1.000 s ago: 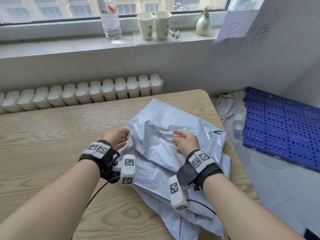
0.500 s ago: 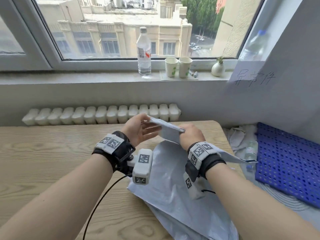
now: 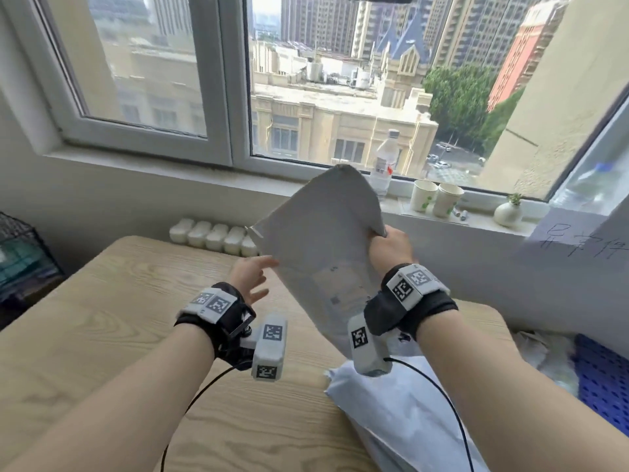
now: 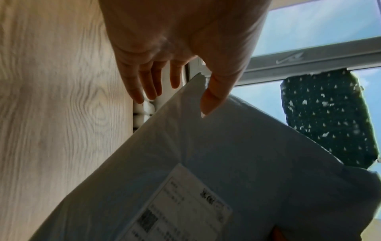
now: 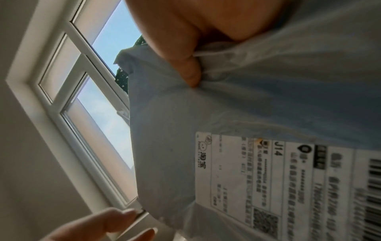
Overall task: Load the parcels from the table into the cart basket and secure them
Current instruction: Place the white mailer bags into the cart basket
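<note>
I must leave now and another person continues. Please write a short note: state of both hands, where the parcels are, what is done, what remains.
Right hand: pinches the edge of the lifted grey mailer parcel, held tilted above the wooden table.
Left hand: fingers straight, at the mailer's left edge; no grip seen.
Second grey parcel bag: lying on the table.
Wire basket: far left, beside the table.
Done: one parcel picked up.
Left: load both, secure them.

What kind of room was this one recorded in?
Probably an upper-floor office or parcel-sorting room: a wooden table by a window over city rooftops, grey mailer parcels, and a handwritten paper sign on the wall.
</note>
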{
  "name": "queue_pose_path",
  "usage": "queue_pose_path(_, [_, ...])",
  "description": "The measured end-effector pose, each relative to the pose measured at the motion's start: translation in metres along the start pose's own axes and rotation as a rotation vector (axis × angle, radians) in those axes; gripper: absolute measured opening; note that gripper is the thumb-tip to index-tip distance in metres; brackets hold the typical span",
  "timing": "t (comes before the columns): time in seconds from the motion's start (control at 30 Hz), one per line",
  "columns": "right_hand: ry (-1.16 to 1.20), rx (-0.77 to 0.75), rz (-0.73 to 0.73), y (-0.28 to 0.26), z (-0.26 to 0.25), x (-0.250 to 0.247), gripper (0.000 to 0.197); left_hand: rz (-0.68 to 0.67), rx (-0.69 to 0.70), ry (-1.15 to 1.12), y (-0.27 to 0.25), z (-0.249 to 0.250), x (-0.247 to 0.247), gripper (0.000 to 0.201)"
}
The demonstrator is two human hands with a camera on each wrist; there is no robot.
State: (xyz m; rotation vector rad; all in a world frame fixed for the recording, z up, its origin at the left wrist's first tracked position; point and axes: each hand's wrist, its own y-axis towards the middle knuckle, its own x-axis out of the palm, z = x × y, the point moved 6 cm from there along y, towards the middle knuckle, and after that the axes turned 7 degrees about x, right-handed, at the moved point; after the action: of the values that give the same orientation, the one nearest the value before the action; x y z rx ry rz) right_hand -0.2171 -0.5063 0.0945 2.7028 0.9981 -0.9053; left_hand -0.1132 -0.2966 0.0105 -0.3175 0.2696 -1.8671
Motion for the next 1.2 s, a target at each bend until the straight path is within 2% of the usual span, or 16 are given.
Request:
queue_pose_path(0.03, [0.041,-0.01,-0.023,-0.006,-0.009,0.013,0.02,0.017,-0.002,0.003,-0.001,-0.001,-0.016,0.004])
queue_pose_path(0.17, [0.173,-0.029,-0.124,-0.031,-0.041,0.063,0.027,0.075,-0.005,0.001,-0.003,0.0,-0.081,0.041])
queue_pose_path(0.23, [0.229,-0.039,-0.167,-0.044,-0.056,0.084,0.021,0.116,-0.012,-0.011,-0.004,-0.002,-0.111,0.046])
queue_pose_path(0.33, [0.322,-0.023,-0.231,-0.06,-0.075,0.108,0.02,0.13,-0.044,-0.014,-0.008,-0.011,-0.146,0.042])
queue_pose_path(0.43, [0.383,0.023,-0.257,-0.069,-0.087,0.125,0.023,0.066,-0.072,-0.014,-0.018,-0.018,-0.166,0.016])
queue_pose_path(0.5, [0.416,0.045,-0.269,-0.073,-0.091,0.134,0.021,0.059,-0.053,-0.01,-0.022,-0.02,-0.178,0.014])
queue_pose_path(0.63, [0.311,0.013,-0.193,-0.077,-0.093,0.139,0.011,0.163,0.004,-0.004,-0.029,-0.015,-0.206,0.014])
queue_pose_path(0.73, [0.26,0.015,-0.124,-0.079,-0.091,0.133,0.049,0.222,0.052,0.028,-0.03,-0.007,-0.225,0.024])
queue_pose_path(0.8, [0.259,-0.003,-0.12,-0.083,-0.093,0.13,0.055,0.262,0.079,0.104,-0.03,-0.001,-0.236,0.022])
queue_pose_path(0.87, [0.25,-0.057,-0.151,-0.089,-0.1,0.132,0.05,0.292,0.154,0.3,-0.034,0.014,-0.24,0.017])
queue_pose_path(0.93, [0.216,-0.171,-0.21,-0.1,-0.114,0.139,0.041,0.259,0.254,0.584,-0.038,0.031,-0.232,0.024])
queue_pose_path(1.03, [0.114,-0.371,-0.335,-0.122,-0.135,0.156,0.042,0.183,0.37,0.867,-0.046,0.049,-0.209,0.036])
queue_pose_path(1.1, [-0.027,-0.471,-0.394,-0.137,-0.145,0.167,0.043,0.141,0.417,0.949,-0.049,0.058,-0.195,0.028])
queue_pose_path(1.2, [-0.352,-0.553,-0.391,-0.146,-0.147,0.178,0.04,0.138,0.524,0.992,-0.055,0.076,-0.18,0.021])
